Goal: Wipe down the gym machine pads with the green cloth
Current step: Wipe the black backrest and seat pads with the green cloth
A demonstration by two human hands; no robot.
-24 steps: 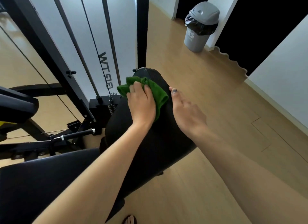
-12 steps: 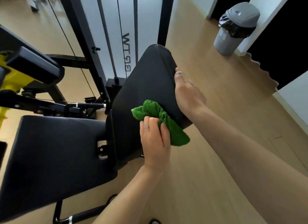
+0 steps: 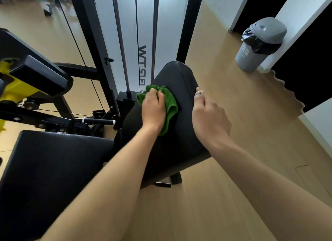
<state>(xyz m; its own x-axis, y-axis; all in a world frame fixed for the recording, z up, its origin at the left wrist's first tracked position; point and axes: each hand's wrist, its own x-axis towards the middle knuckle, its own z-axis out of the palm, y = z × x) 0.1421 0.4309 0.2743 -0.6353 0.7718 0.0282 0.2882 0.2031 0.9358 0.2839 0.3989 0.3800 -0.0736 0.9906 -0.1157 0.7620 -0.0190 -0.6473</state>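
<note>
The black back pad [image 3: 177,75] of the gym machine stands tilted in the middle of the view. My left hand [image 3: 153,108] presses the bunched green cloth [image 3: 170,104] against the pad's left half, a little above its middle. My right hand [image 3: 209,117] rests flat along the pad's right edge, fingers pointing up, holding nothing. The black seat pad [image 3: 53,161] lies low at the left, joined to the back pad's base.
Behind the pad rise the machine's black frame posts [image 3: 187,25], cables and a white shield. A yellow and black machine part [image 3: 30,79] sits at the left. A grey bin [image 3: 258,45] with a black liner stands far right on the wooden floor.
My left hand slid the cloth from the pad's top down to its lower right edge, then back up to the left half. My right hand stayed on the right edge.
</note>
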